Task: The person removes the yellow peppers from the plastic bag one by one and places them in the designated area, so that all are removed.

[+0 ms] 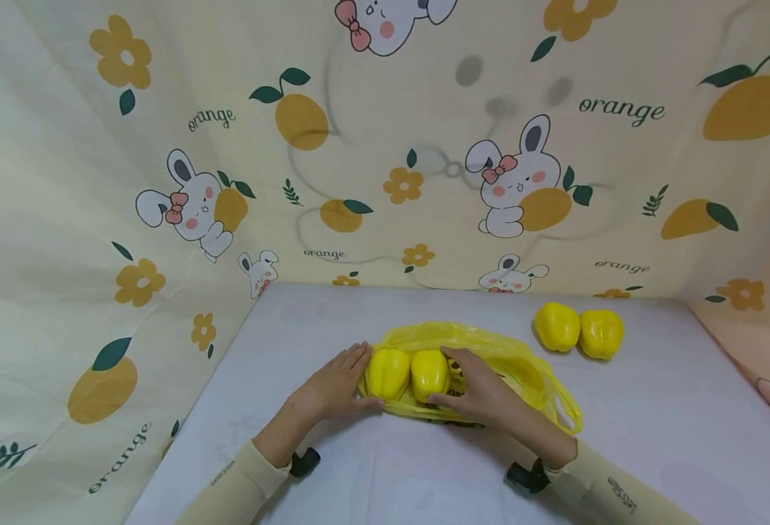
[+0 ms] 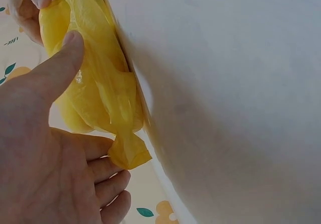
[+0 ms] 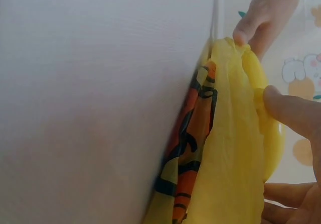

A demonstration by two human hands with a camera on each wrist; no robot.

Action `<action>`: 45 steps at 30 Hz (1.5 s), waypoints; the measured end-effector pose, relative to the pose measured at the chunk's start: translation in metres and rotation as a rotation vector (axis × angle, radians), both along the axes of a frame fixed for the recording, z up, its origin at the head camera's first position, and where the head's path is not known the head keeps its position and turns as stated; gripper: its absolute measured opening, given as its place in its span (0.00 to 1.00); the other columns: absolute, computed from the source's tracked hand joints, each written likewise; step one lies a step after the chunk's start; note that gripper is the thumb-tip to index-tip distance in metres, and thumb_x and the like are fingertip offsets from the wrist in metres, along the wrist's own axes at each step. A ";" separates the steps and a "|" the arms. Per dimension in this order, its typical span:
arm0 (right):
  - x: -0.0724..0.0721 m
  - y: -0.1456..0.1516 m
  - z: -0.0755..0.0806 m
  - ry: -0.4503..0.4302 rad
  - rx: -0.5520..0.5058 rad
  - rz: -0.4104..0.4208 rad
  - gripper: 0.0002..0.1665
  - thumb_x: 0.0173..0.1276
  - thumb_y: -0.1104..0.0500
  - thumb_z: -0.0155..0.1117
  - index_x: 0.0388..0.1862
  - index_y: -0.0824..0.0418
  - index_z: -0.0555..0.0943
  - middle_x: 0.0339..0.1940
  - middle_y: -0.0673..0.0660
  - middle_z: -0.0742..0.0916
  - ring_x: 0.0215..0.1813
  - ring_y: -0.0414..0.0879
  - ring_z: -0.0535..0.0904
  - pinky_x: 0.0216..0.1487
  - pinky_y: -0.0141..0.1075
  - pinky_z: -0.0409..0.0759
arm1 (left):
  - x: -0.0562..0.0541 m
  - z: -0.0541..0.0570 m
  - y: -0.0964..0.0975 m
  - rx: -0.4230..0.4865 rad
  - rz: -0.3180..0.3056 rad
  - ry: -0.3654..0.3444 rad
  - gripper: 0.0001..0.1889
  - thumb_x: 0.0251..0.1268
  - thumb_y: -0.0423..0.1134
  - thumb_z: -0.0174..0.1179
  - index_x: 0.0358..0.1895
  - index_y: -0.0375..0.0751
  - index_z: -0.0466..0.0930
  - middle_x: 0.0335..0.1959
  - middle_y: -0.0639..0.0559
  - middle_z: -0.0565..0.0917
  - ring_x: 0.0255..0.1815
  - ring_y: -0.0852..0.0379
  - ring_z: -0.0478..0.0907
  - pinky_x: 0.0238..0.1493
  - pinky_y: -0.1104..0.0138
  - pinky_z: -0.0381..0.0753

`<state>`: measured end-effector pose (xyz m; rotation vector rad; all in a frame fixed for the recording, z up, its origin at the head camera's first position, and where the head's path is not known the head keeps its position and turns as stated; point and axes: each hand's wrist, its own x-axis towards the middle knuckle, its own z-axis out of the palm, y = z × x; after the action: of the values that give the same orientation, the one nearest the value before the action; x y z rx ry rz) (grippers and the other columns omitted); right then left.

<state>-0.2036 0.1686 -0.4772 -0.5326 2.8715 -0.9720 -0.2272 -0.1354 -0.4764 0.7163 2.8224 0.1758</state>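
Your left hand, thumb spread from fingers, rests against the yellow bag beside the left pepper; your right hand pinches the right pepper. Both peppers sit between your hands, in the bag.

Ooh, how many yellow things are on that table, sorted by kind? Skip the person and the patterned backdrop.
Yellow plastic bag: 1
Yellow bell peppers: 4 (2 with the bag, 2 apart from it at the far right)
Total: 5
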 end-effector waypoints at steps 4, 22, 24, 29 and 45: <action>0.000 -0.001 0.000 0.001 0.005 0.002 0.58 0.65 0.37 0.81 0.81 0.67 0.67 0.76 0.68 0.77 0.72 0.64 0.77 0.71 0.61 0.79 | 0.000 0.000 0.000 0.005 -0.004 -0.002 0.58 0.71 0.72 0.62 0.88 0.37 0.48 0.90 0.43 0.50 0.90 0.46 0.46 0.89 0.53 0.50; 0.009 0.013 0.006 0.061 -0.016 0.031 0.54 0.66 0.47 0.82 0.82 0.64 0.66 0.75 0.67 0.78 0.69 0.63 0.79 0.69 0.62 0.81 | -0.001 -0.002 -0.002 -0.007 -0.023 0.014 0.58 0.72 0.72 0.61 0.88 0.36 0.48 0.90 0.42 0.50 0.90 0.46 0.46 0.89 0.53 0.49; 0.010 0.016 0.006 0.061 -0.019 0.026 0.54 0.66 0.48 0.82 0.83 0.63 0.66 0.76 0.67 0.77 0.70 0.63 0.78 0.70 0.62 0.80 | 0.000 -0.001 -0.002 -0.007 -0.023 0.012 0.58 0.72 0.72 0.60 0.88 0.35 0.48 0.90 0.42 0.50 0.90 0.45 0.46 0.89 0.53 0.48; 0.011 0.024 0.007 0.098 -0.022 0.024 0.53 0.66 0.50 0.83 0.83 0.60 0.65 0.76 0.66 0.76 0.72 0.65 0.76 0.69 0.63 0.81 | -0.001 0.000 -0.002 -0.006 -0.019 0.005 0.58 0.72 0.73 0.60 0.88 0.37 0.47 0.90 0.43 0.50 0.90 0.46 0.46 0.89 0.53 0.48; 0.013 0.047 0.013 0.195 -0.087 0.032 0.54 0.64 0.54 0.85 0.83 0.62 0.66 0.74 0.66 0.78 0.69 0.65 0.78 0.67 0.63 0.82 | 0.001 0.002 -0.001 -0.004 -0.011 0.000 0.57 0.72 0.72 0.61 0.88 0.37 0.48 0.90 0.43 0.51 0.90 0.46 0.47 0.89 0.53 0.49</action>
<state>-0.1902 0.2152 -0.4642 -0.7166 2.9880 -1.1024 -0.2264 -0.1362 -0.4739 0.7311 2.8169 0.1683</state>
